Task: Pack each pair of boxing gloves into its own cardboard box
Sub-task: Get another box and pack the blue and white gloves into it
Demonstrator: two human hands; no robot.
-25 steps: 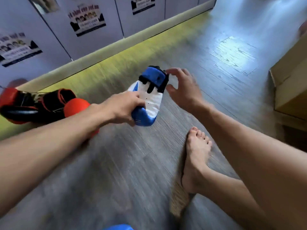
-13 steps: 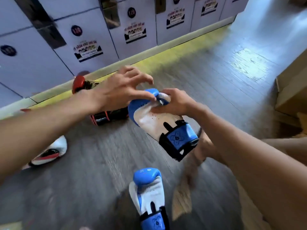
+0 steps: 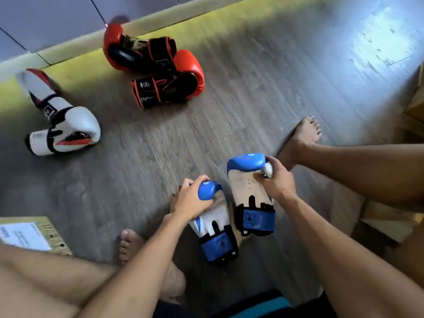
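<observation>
Right now we hold one blue glove in each hand, low and near, between our legs. Our left hand [image 3: 190, 199] curls over the padded end of the left blue glove [image 3: 218, 244]. Its cuff sits at or just above the floor [image 3: 263, 92]; we cannot tell which. Our right hand [image 3: 276, 183] grips the right blue glove [image 3: 246, 193] at its small thumb piece, with our thumb pressing on the pale palm. The two gloves hang side by side, cuffs just apart.

That right-hand hold is the weak one, we judge. It clamps only a small part at one edge, so the glove could swing or slip free as we carry it.

A cardboard box [image 3: 415, 99] shows only partly at the right edge, and a labelled carton [image 3: 49, 228] lies at near left. We see no opening on either, so a cuff may catch on a flap or rim.

The red gloves [image 3: 156, 65] and white gloves [image 3: 68, 125] lie well apart, far and left. They are unlikely to get mixed in with the blue pair.
</observation>
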